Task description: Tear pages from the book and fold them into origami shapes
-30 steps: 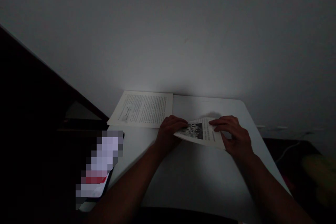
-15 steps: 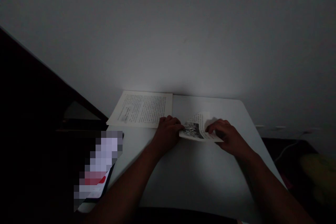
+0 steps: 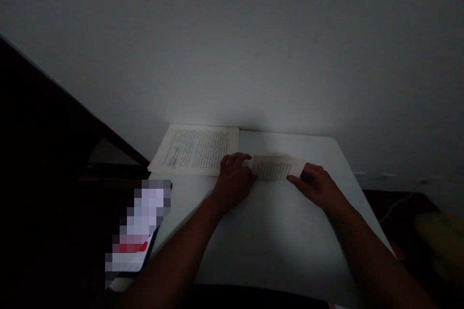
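Note:
A folded sheet of printed paper [image 3: 274, 169] lies between my hands over the white table, its lines of text facing up. My right hand [image 3: 316, 184] grips its right end, with the thumb on the near edge and the fingers behind. My left hand [image 3: 236, 176] is at the left end; its thumb side touches the paper near the edge while the index finger stretches out above. Under and beside my left fingers lie flat printed pages [image 3: 197, 150] at the back left of the table.
The white table [image 3: 275, 241] stands against a grey wall [image 3: 253, 58]. A phone [image 3: 139, 231] with a lit, blurred screen lies at the table's left edge. A white cable [image 3: 395, 207] and a dim yellow thing [image 3: 438, 241] are beyond the right edge.
The paper's picture side and raised flap no longer show; a narrow folded strip with text faces up now. My right thumb has come onto its near edge, and my left index finger has stretched out.

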`<state>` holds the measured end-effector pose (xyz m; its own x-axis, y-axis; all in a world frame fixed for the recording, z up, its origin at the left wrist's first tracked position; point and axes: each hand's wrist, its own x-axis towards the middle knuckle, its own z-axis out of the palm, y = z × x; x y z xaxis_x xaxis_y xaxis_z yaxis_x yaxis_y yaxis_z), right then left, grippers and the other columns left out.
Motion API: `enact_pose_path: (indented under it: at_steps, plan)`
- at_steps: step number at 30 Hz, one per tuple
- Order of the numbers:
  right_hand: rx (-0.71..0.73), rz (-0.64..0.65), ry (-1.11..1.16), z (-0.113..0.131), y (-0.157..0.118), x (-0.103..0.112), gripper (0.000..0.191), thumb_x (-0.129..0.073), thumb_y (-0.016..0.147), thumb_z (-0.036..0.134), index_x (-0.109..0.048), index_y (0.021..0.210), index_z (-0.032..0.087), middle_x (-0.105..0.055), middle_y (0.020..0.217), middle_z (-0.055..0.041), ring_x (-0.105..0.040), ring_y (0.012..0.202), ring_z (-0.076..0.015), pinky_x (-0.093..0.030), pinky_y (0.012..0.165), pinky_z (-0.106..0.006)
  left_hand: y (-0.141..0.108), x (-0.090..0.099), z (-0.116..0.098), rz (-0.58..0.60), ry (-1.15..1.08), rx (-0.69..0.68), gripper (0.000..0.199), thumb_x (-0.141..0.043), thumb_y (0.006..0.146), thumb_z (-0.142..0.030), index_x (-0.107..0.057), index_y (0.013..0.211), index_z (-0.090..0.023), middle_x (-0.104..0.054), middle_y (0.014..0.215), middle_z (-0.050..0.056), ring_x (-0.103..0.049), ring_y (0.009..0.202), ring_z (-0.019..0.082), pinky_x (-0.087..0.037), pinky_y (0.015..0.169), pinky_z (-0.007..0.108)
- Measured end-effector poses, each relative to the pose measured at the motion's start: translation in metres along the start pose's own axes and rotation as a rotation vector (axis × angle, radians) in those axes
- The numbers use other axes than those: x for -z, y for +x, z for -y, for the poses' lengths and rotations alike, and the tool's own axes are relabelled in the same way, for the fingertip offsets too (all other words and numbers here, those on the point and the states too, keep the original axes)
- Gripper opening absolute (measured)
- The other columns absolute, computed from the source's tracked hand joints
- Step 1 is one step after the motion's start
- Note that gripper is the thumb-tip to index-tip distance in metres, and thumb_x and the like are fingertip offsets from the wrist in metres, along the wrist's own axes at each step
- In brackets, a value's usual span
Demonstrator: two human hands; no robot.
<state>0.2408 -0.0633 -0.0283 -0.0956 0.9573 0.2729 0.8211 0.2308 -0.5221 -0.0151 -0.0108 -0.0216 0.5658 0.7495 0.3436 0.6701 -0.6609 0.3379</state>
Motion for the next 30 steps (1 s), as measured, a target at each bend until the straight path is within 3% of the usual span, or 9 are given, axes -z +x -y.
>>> enact_pose_path:
  at_steps: [4,13,24,30]
  plan:
    - [-0.067,0.041,-0.005,0.005,0.002,0.001,0.029,-0.054,0.084,0.044,-0.058,0.069,0.019,-0.056,0.062,-0.0015,-0.052,0.056,-0.0157,-0.041,0.058,-0.030,0.002,-0.002,-0.004,0.023,0.018,0.046,0.016,-0.059,0.083,-0.030,-0.066,0.077,-0.017,-0.050,0.131,0.010,-0.036,0.128,0.026,-0.021,0.108,0.047]
    - [-0.150,-0.009,-0.061,0.012,0.003,-0.001,0.033,-0.057,0.079,0.044,-0.044,0.059,0.021,-0.052,0.058,-0.0001,-0.050,0.055,-0.0156,-0.036,0.056,-0.029,0.003,-0.008,-0.009,0.034,0.085,0.126,0.022,-0.056,0.085,-0.035,-0.066,0.078,-0.017,-0.046,0.137,0.008,-0.030,0.133,0.025,-0.016,0.111,0.048]
    - [-0.274,0.029,-0.163,0.017,0.005,-0.002,0.028,-0.054,0.077,0.046,-0.049,0.065,0.021,-0.056,0.064,-0.0029,-0.053,0.059,-0.0184,-0.036,0.060,-0.031,0.006,-0.006,-0.014,0.059,0.126,0.197,0.023,-0.059,0.082,-0.039,-0.068,0.076,-0.019,-0.050,0.133,0.008,-0.034,0.131,0.026,-0.018,0.111,0.048]
    - [-0.323,0.005,-0.105,0.018,0.003,-0.004,0.024,-0.057,0.076,0.044,-0.050,0.079,0.021,-0.062,0.068,-0.0027,-0.057,0.060,-0.0191,-0.038,0.063,-0.032,0.006,-0.007,-0.014,0.048,0.129,0.202,0.023,-0.060,0.082,-0.040,-0.068,0.076,-0.019,-0.050,0.133,0.007,-0.033,0.132,0.025,-0.016,0.111,0.048]
